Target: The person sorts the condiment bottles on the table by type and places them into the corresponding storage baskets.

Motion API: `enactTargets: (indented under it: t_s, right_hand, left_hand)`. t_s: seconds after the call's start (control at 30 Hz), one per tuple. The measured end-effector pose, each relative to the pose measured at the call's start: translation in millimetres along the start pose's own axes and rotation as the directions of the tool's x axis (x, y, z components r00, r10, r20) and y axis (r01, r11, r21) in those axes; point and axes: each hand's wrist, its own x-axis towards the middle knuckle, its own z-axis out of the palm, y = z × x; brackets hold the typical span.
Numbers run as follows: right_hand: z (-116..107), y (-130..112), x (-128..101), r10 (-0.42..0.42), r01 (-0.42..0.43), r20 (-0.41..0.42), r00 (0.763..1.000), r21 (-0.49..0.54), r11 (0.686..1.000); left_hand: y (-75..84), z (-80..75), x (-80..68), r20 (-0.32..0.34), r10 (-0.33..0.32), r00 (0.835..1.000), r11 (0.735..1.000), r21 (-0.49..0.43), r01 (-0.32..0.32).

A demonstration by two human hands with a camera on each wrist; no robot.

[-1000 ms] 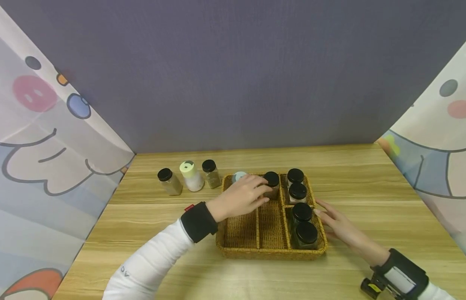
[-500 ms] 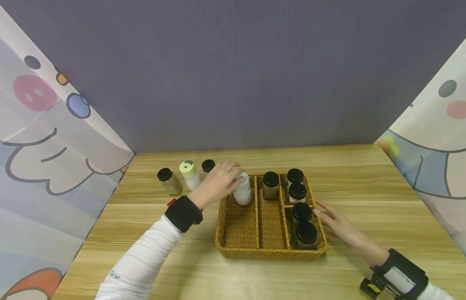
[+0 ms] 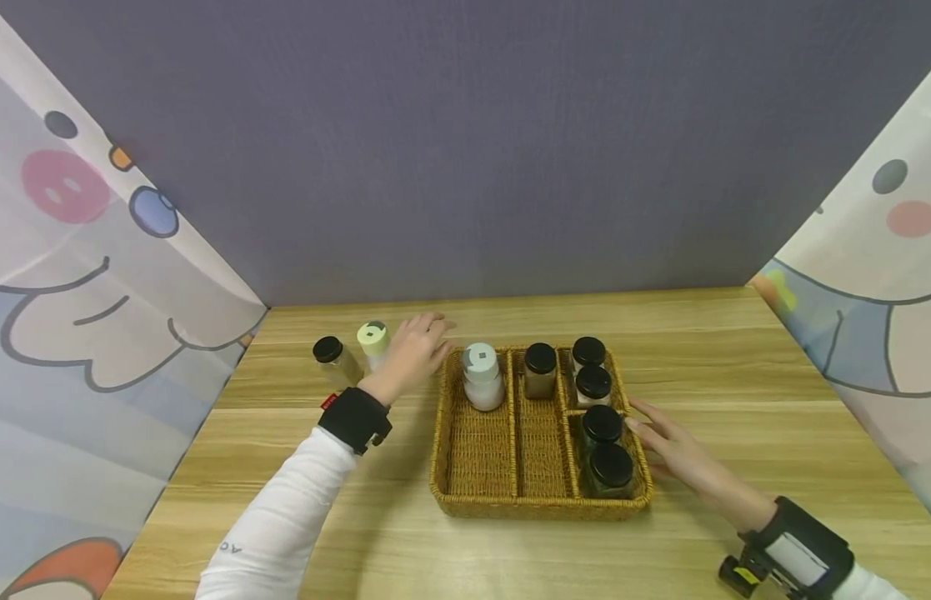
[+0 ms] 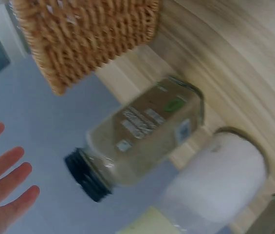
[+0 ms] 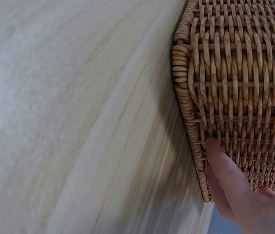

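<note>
My left hand (image 3: 411,354) hovers left of the wicker basket (image 3: 540,505), fingers apart and holding nothing. In the left wrist view, a square glass spice jar (image 4: 147,129) with a black lid and brownish powder stands close to those fingers, apart from them; in the head view the hand hides it. Inside the basket's left compartment is a white-capped shaker bottle (image 3: 483,383). A black-lidded jar (image 3: 540,379) occupies the middle compartment's far end. My right hand (image 3: 678,446) touches the basket's right side with its fingertips, seen against the woven wall (image 5: 244,97) in the right wrist view.
On the table left of the basket stand a black-lidded jar (image 3: 339,362) and a yellow-capped shaker (image 3: 373,337), partly covered by the left hand. Two small right compartments hold black-lidded jars, including a front one (image 3: 611,467). A grey panel (image 3: 465,167) rises behind the table.
My left hand has moved left, from over the middle compartment past the white-capped shaker, to outside the basket by the table jars. The shaker is in full view now. The right hand stays put.
</note>
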Motion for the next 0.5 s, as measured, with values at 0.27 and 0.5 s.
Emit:
enactTargets:
  t_s: [0.27,0.5]
  right_hand:
    - [1.0,-0.4,-0.7,-0.012,0.012,-0.006,1.0,-0.02,1.0]
    - [0.8,-0.1,-0.5,0.001,-0.001,-0.011,1.0,-0.011,1.0]
  left_hand:
    - [-15.1,7.7,-5.1,-0.005,-0.043,0.999,0.999,0.032,0.044]
    - [-20.5,11.1,-7.2,0.033,-0.089,0.996,0.996,0.025,0.088]
